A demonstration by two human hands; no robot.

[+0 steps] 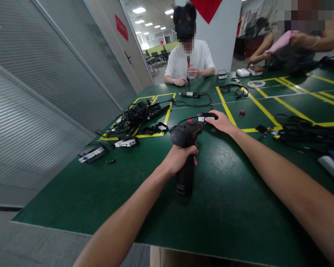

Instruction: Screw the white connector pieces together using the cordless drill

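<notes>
My left hand (180, 157) is wrapped round the handle of a black cordless drill (185, 135), which stands upright near the middle of the green table (100, 196). The drill's nose points right and away, close to a small black device (206, 117) with a white label. On the right end of that device rest the closed fingers of my right hand (221, 120). A thin dark cable runs left from the device, behind the drill. The drill's tip is hard to make out, so I cannot tell whether it touches the device.
Tangled black cables (140, 113) lie at the left, with open casings (93, 154) in front. More cables (308, 131) lie right, beside my right forearm. A black-and-silver tool (189, 94) lies farther back. A person (189, 61) opposite holds a screwdriver; another sits back right.
</notes>
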